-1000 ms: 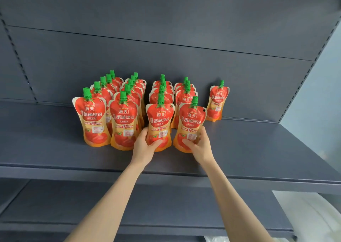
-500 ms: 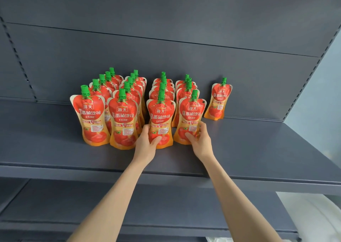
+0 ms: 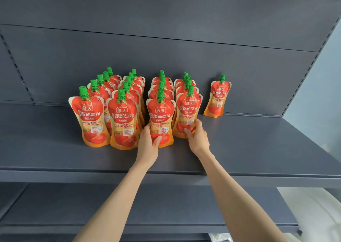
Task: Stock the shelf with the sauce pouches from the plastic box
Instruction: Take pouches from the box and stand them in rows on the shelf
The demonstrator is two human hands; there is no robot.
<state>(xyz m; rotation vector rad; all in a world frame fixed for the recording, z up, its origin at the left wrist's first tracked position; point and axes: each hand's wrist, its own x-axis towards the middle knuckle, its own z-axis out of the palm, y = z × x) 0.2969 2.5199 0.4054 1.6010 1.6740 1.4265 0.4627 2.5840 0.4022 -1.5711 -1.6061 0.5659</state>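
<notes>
Up on the grey shelf (image 3: 55, 149), my left hand (image 3: 147, 146) grips one sauce pouch (image 3: 160, 115). My right hand (image 3: 199, 140) grips the neighbouring pouch (image 3: 188, 110).

The dark grey shelf (image 3: 258, 149) carries upright red pouches (image 3: 122, 119) with green caps, packed in four rows running front to back, left of centre. A lone pouch (image 3: 217, 97) stands apart to their right, near the back panel (image 3: 184, 57).

Open shelf (image 3: 258, 145) right of pouch rows (image 3: 129, 97); lone pouch (image 3: 218, 98) stands at back, gap between.
</notes>
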